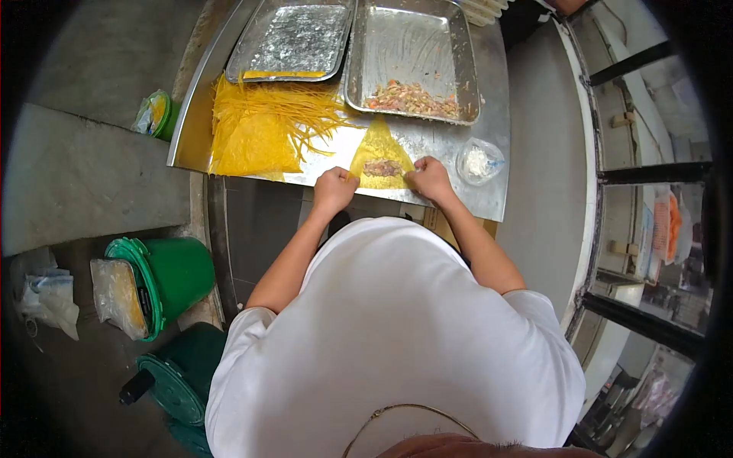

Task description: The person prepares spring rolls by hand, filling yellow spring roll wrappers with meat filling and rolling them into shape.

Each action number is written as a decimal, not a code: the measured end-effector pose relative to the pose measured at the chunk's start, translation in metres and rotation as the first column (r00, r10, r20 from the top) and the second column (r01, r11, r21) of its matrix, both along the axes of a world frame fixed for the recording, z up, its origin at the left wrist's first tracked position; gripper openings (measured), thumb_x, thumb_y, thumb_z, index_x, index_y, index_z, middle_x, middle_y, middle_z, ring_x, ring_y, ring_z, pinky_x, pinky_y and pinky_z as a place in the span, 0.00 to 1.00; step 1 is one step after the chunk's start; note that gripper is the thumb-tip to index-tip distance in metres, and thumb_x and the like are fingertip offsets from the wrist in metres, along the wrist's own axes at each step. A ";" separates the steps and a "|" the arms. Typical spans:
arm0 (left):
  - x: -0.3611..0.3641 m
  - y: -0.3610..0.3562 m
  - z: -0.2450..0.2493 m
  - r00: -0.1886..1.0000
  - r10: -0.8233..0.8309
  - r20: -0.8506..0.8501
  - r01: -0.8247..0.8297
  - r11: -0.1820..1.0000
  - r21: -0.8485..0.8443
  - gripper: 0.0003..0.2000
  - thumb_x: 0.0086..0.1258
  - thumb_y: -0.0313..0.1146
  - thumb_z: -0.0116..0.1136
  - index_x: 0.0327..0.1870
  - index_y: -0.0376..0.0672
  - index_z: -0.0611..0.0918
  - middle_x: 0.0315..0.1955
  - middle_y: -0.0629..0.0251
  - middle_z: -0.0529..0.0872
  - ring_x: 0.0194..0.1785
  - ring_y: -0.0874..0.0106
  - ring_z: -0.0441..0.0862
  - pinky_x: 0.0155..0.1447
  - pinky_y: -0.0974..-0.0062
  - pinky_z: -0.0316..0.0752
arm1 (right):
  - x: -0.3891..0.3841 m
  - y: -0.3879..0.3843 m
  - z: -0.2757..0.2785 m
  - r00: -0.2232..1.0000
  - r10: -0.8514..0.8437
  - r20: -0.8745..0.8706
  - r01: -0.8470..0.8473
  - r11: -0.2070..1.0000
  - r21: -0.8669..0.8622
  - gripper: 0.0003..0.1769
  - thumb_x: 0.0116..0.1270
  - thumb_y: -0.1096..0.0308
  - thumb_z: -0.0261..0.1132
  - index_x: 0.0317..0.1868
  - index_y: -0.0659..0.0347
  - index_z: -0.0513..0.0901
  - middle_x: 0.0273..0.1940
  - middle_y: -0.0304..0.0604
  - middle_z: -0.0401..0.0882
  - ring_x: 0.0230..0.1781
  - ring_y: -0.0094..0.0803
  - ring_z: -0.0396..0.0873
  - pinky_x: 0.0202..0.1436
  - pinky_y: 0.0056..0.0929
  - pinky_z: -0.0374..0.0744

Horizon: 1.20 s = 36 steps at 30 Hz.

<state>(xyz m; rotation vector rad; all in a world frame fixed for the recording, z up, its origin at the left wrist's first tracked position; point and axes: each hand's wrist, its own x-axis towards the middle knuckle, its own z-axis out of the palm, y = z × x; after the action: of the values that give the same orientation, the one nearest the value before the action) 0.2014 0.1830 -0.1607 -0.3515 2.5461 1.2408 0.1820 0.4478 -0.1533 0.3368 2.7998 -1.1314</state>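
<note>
A yellow triangular wrapper sheet (pixel 376 143) lies at the front edge of the metal table, its point facing away from me. Across its wide near end sits a short strip of minced filling (pixel 383 167). My left hand (pixel 336 189) pinches the wrapper's left corner, and my right hand (pixel 430 179) pinches the right one. To the left is a pile of yellow wrapper sheets (pixel 252 137) with loose, stringy edges. Beyond the wrapper, a deep metal tray (pixel 408 46) has chopped filling (pixel 416 99) gathered at its near end. Right of my right hand rests a clear bag with white contents (pixel 481 162).
Another metal tray (pixel 298 38) stands at the back left, over the sheets' far edge. On the floor to the left are a green bucket (pixel 179 276) and a dark green lidded bin (pixel 179 374). A black-framed window (pixel 649 175) runs along the right.
</note>
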 end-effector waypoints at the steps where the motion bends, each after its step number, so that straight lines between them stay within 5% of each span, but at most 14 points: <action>1: 0.001 0.000 -0.005 0.999 0.024 -0.042 -0.022 0.999 0.042 0.16 0.66 0.41 0.75 0.42 0.35 0.90 0.29 0.61 0.91 0.33 0.68 0.88 0.41 0.67 0.82 | 0.001 0.003 0.001 0.991 0.037 0.125 -0.035 0.999 -0.015 0.14 0.59 0.60 0.72 0.32 0.66 0.89 0.34 0.61 0.90 0.38 0.55 0.90 0.49 0.47 0.86; 2: 0.001 -0.001 -0.010 0.998 0.033 -0.045 -0.031 0.998 0.048 0.16 0.66 0.41 0.75 0.42 0.35 0.90 0.29 0.61 0.91 0.33 0.68 0.88 0.41 0.67 0.82 | 0.001 0.005 0.003 0.966 0.075 0.247 -0.069 0.997 -0.033 0.15 0.57 0.59 0.74 0.30 0.65 0.89 0.33 0.59 0.90 0.36 0.53 0.89 0.47 0.44 0.86; 7: 0.005 -0.002 -0.025 0.993 0.114 0.019 -0.116 0.974 0.197 0.12 0.70 0.35 0.73 0.44 0.35 0.89 0.32 0.62 0.92 0.26 0.76 0.86 0.32 0.73 0.81 | 0.012 0.009 -0.010 0.988 0.018 0.153 0.006 0.987 -0.159 0.10 0.63 0.65 0.72 0.33 0.65 0.89 0.28 0.50 0.89 0.28 0.38 0.86 0.37 0.39 0.83; 10: 0.008 0.000 -0.027 0.968 0.199 0.151 -0.245 0.879 0.409 0.15 0.68 0.39 0.74 0.44 0.35 0.90 0.32 0.58 0.94 0.32 0.68 0.92 0.41 0.68 0.85 | 0.017 0.005 -0.005 0.984 -0.044 0.171 0.085 0.966 -0.243 0.09 0.67 0.68 0.71 0.33 0.65 0.88 0.25 0.43 0.86 0.23 0.30 0.81 0.31 0.35 0.79; 11: 0.010 0.001 -0.032 0.974 0.201 0.101 -0.225 0.867 0.445 0.14 0.69 0.37 0.74 0.44 0.34 0.90 0.32 0.59 0.94 0.29 0.72 0.91 0.37 0.72 0.84 | 0.019 0.003 -0.003 0.982 -0.075 0.176 0.130 0.935 -0.329 0.07 0.68 0.71 0.73 0.32 0.62 0.86 0.25 0.33 0.80 0.22 0.21 0.73 0.26 0.27 0.70; 16: 0.015 0.007 -0.030 0.973 0.226 0.043 -0.223 0.882 0.415 0.11 0.71 0.33 0.74 0.42 0.33 0.87 0.29 0.64 0.91 0.27 0.77 0.86 0.33 0.75 0.79 | 0.027 -0.004 -0.003 0.964 -0.168 0.205 0.235 0.902 -0.361 0.07 0.71 0.70 0.71 0.35 0.63 0.85 0.25 0.36 0.81 0.22 0.21 0.74 0.25 0.24 0.70; 18: 0.016 0.011 -0.034 0.948 0.279 -0.153 -0.218 0.919 0.328 0.13 0.67 0.35 0.76 0.41 0.35 0.88 0.27 0.58 0.92 0.28 0.69 0.88 0.37 0.68 0.83 | 0.031 -0.012 0.009 0.968 -0.180 0.173 0.238 0.878 -0.415 0.07 0.73 0.70 0.70 0.35 0.63 0.85 0.25 0.36 0.82 0.22 0.21 0.74 0.25 0.24 0.70; 20: 0.019 0.014 -0.013 0.960 0.249 -0.127 -0.199 0.928 0.314 0.12 0.68 0.35 0.76 0.40 0.35 0.88 0.29 0.56 0.91 0.32 0.66 0.89 0.40 0.66 0.84 | 0.034 -0.017 0.007 0.966 -0.208 0.155 0.255 0.865 -0.431 0.07 0.73 0.70 0.70 0.36 0.63 0.85 0.26 0.36 0.82 0.22 0.21 0.74 0.26 0.24 0.71; 25: 0.014 0.028 -0.005 0.863 0.074 -0.500 0.025 0.982 0.188 0.09 0.70 0.32 0.71 0.43 0.39 0.85 0.49 0.53 0.92 0.54 0.54 0.87 0.59 0.57 0.81 | 0.035 -0.017 -0.004 0.974 -0.197 0.109 0.225 0.878 -0.423 0.06 0.72 0.70 0.70 0.37 0.64 0.85 0.27 0.36 0.83 0.23 0.20 0.75 0.27 0.25 0.72; 29: 0.008 0.046 0.007 0.768 -0.081 -0.636 0.202 0.972 0.121 0.08 0.72 0.30 0.68 0.46 0.38 0.83 0.51 0.51 0.90 0.59 0.48 0.84 0.65 0.54 0.79 | 0.041 -0.024 0.011 0.992 -0.128 0.003 0.123 0.944 -0.308 0.06 0.72 0.71 0.70 0.38 0.66 0.85 0.27 0.37 0.84 0.25 0.21 0.77 0.29 0.28 0.75; 33: 0.006 0.055 0.000 0.700 -0.356 -0.619 0.375 0.921 -0.105 0.15 0.69 0.30 0.68 0.52 0.33 0.82 0.53 0.46 0.88 0.62 0.47 0.83 0.69 0.53 0.77 | 0.042 -0.031 0.010 0.991 -0.119 -0.065 0.091 0.939 -0.332 0.06 0.72 0.72 0.70 0.41 0.68 0.86 0.29 0.38 0.86 0.27 0.21 0.79 0.31 0.28 0.78; 35: 0.006 0.052 -0.005 0.681 -0.423 -0.598 0.407 0.897 -0.172 0.15 0.68 0.30 0.69 0.52 0.32 0.82 0.57 0.45 0.87 0.65 0.47 0.82 0.71 0.54 0.77 | 0.041 -0.032 0.002 0.985 -0.118 -0.125 0.073 0.944 -0.322 0.08 0.71 0.71 0.69 0.44 0.70 0.87 0.37 0.52 0.91 0.34 0.37 0.88 0.43 0.37 0.85; 36: 0.006 0.050 -0.005 0.659 -0.488 -0.573 0.438 0.867 -0.236 0.15 0.68 0.30 0.70 0.52 0.32 0.83 0.60 0.44 0.86 0.67 0.47 0.81 0.73 0.54 0.76 | 0.040 -0.034 0.003 0.985 -0.120 -0.126 0.074 0.943 -0.323 0.08 0.71 0.71 0.69 0.44 0.70 0.87 0.37 0.52 0.91 0.34 0.37 0.88 0.43 0.37 0.85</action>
<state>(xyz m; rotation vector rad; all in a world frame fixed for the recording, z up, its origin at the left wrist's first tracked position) 0.2075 0.2330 -0.1658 0.8072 2.9171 1.1725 0.2218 0.4134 -0.1505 0.3780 2.6769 -1.6635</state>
